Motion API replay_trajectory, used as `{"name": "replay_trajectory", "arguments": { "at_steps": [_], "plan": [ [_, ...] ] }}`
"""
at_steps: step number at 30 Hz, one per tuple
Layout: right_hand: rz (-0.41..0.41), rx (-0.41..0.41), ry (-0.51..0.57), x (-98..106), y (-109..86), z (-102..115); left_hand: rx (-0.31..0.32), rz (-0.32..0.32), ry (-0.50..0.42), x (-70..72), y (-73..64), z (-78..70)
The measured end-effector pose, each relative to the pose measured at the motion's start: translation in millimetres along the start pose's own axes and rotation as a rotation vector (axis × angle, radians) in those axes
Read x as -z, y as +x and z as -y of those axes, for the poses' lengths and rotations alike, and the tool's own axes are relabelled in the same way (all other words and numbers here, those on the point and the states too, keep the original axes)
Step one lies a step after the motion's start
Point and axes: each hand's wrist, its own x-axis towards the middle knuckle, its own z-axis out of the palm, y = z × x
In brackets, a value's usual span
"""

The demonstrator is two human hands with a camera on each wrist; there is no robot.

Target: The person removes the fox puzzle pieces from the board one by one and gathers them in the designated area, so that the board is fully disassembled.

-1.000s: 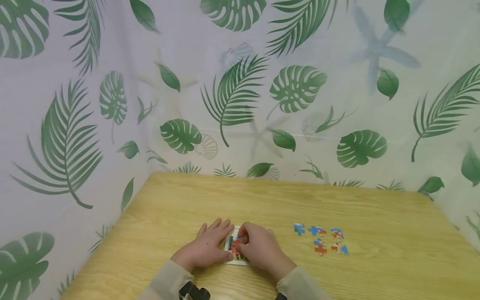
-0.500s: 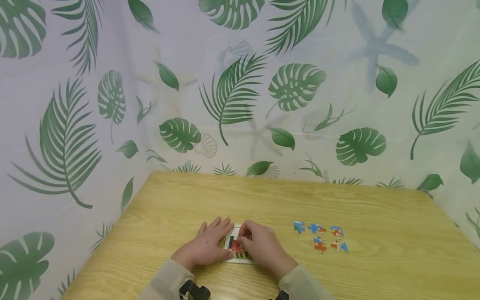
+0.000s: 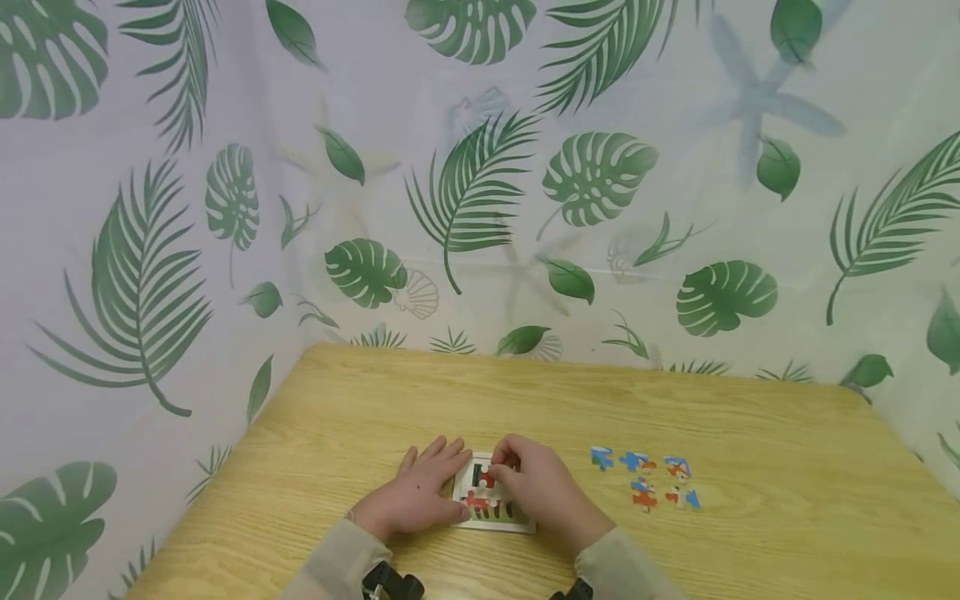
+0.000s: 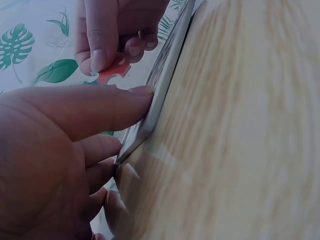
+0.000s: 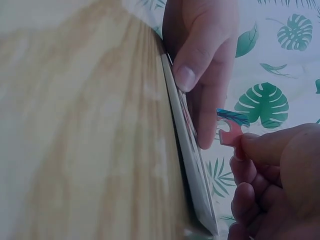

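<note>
A small puzzle tray with a pale border (image 3: pixel 495 527) lies on the table, with red and green picture parts in its lower half. My left hand (image 3: pixel 416 497) rests along its left side, fingers stretched out, the thumb (image 4: pixel 135 97) on the border. Over the upper part of the tray, my right hand (image 3: pixel 543 487) pinches a jigsaw piece (image 5: pixel 232 132) between thumb and index finger. This piece is red with a blue, dark-lined end, and the right wrist view shows it held off the tray's surface. The right hand hides the tray's upper right.
Several loose jigsaw pieces in blue, orange and white lie to the right, among them a blue-green one (image 3: pixel 602 457) and an orange one (image 3: pixel 643 493). A leaf-patterned cloth (image 3: pixel 465 275) hangs behind the wooden table (image 3: pixel 360 392) and along its left side.
My right hand has shifted slightly right, uncovering more of the tray's lower part, and the red piece in its fingers now shows. The left hand stays on the tray's left side.
</note>
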Motion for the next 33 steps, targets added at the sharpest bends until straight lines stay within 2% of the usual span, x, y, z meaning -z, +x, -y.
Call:
{"name": "replay_trajectory", "arguments": {
  "at_steps": [10, 22, 29, 33],
  "plan": [
    [-0.024, -0.031, -0.075, 15.7, -4.0, -3.5, 0.002, -0.003, 0.003, -0.8, 0.2, 0.0],
    [-0.056, -0.071, -0.084, 28.3, -9.7, -9.0, 0.007, 0.006, -0.004, 0.2, 0.8, 0.8],
    [-0.046, -0.106, -0.057, 38.3, -15.0, -14.9, -0.003, 0.012, -0.020, -0.4, 1.3, 3.0],
    [-0.073, -0.107, -0.081, 43.1, -17.1, -19.2, -0.006, 0.010, -0.023, -0.7, 1.5, 3.3]
  ]
}}
